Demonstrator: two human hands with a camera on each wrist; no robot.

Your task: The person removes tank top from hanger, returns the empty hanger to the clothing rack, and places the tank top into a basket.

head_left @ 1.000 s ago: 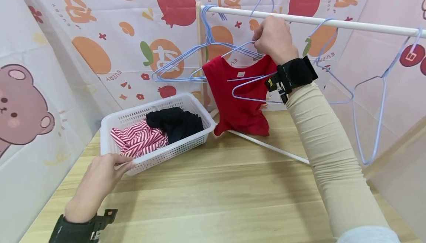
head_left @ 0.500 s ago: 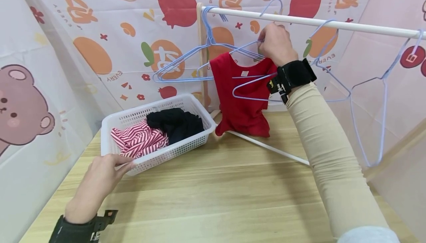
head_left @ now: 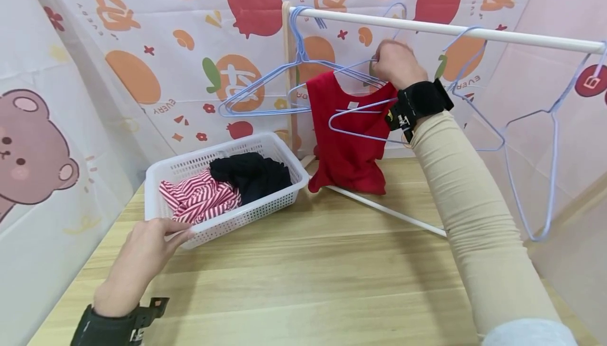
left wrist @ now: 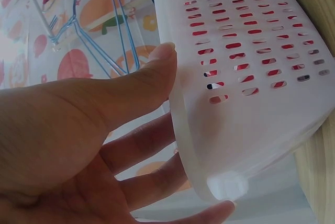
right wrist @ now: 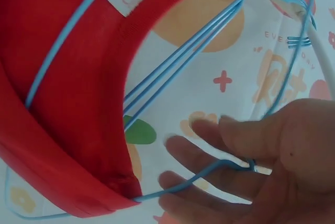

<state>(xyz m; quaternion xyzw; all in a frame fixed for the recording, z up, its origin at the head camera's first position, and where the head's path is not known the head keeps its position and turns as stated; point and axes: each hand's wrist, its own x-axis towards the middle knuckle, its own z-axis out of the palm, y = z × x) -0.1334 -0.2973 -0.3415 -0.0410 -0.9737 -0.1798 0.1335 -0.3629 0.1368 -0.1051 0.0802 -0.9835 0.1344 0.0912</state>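
My right hand (head_left: 400,64) grips a blue wire hanger (right wrist: 180,185) near its neck, just below the rail. From this hanger hangs a red sleeveless top (head_left: 348,146), its lower edge reaching down near the tabletop. The hanger's hook rises beside the white rail (head_left: 431,26); whether it touches the rail I cannot tell. My left hand (head_left: 144,248) pinches the near left rim of a white perforated basket (left wrist: 251,124), thumb on one side and fingers on the other. Inside lie a red-and-white striped garment (head_left: 201,197) and a black garment (head_left: 253,175).
Several blue hangers (head_left: 258,88) are bunched at the rail's left end by a wooden post (head_left: 287,40). Another hanger (head_left: 365,136) crosses in front of the red top, and one more (head_left: 552,167) hangs at the right. A white lower bar (head_left: 389,210) runs along the wooden table (head_left: 294,283).
My right hand has shifted a little right and down, carrying the hanger and the red top. The hook has dropped lower against the rail. The left hand keeps its place on the basket.
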